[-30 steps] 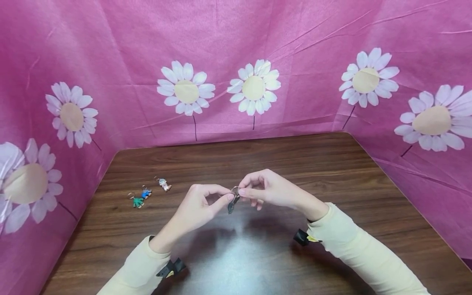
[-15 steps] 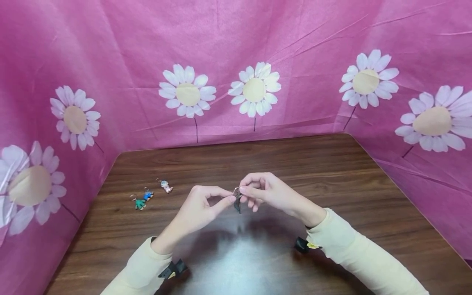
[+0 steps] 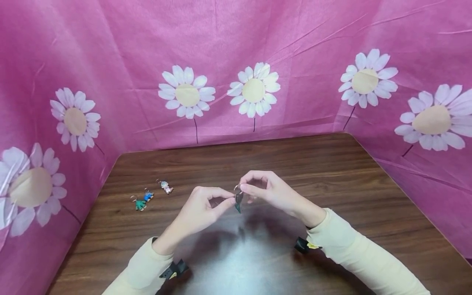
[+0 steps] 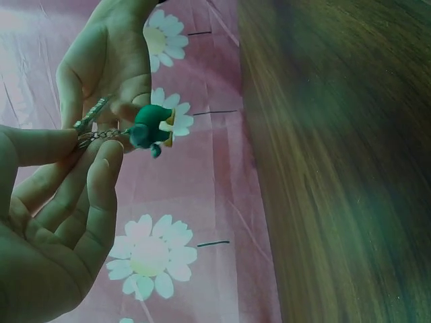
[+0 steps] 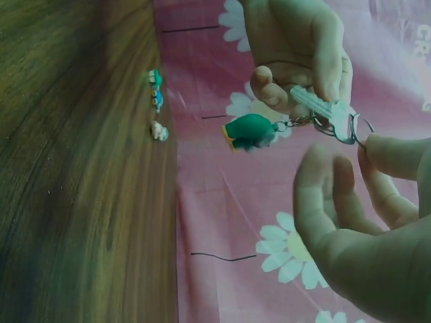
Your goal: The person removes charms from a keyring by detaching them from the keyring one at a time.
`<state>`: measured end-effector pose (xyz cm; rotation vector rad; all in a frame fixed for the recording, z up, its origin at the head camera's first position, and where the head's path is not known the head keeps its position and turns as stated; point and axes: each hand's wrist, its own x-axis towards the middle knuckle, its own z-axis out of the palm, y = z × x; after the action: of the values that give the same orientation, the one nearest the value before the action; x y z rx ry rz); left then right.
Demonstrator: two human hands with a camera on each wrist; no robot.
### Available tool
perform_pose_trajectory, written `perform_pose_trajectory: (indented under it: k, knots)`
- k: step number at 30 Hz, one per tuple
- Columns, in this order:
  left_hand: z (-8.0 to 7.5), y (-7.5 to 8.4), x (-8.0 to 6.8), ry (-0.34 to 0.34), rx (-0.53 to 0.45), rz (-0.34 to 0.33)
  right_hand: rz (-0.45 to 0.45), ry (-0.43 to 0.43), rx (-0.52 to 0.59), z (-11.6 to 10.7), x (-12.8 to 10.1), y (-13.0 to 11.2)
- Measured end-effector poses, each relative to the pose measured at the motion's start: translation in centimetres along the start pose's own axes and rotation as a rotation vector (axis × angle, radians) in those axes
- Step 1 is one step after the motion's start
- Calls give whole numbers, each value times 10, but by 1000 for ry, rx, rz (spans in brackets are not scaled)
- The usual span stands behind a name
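Note:
A silver key and a green figurine keychain hang together from linked metal rings, held up above the table between both hands. My left hand pinches the key by its head between thumb and forefinger. With thumb and forefinger my right hand grips the key ring, its other fingers loosely bent. In the left wrist view the figurine dangles on a short chain, and fingers partly cover the rings.
Three more figurine keychains lie on the wooden table at the left: a green one, a blue one and a pale one. A pink cloth with printed daisies stands around the table's back and sides.
The key and figurine have turned and now hang lower below the ring. My right fingers have drawn slightly up from my left hand; the ring shows more clearly between them.

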<state>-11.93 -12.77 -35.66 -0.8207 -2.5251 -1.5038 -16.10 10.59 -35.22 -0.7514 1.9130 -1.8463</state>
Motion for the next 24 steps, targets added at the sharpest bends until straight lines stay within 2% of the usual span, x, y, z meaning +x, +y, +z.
perform_pose_trajectory:
  k: [6,9,12,15,19,24]
  knots:
    - [-8,-5,3,48,-44,-57,-13,21,55,-9,0,-1]
    - [-16,-15,4,68,-50,-105,-8,49,82,-21,0,0]
    - [-28,-30,7,61,-79,-160,12,85,71,-39,-2,4]
    - [-40,-54,11,37,-126,-222,43,122,13,-60,-3,16]
    - [-55,-94,12,13,-201,-325,113,161,-39,-90,-3,36]
    - [-68,-137,10,43,-262,-482,254,219,-11,-124,-1,65]
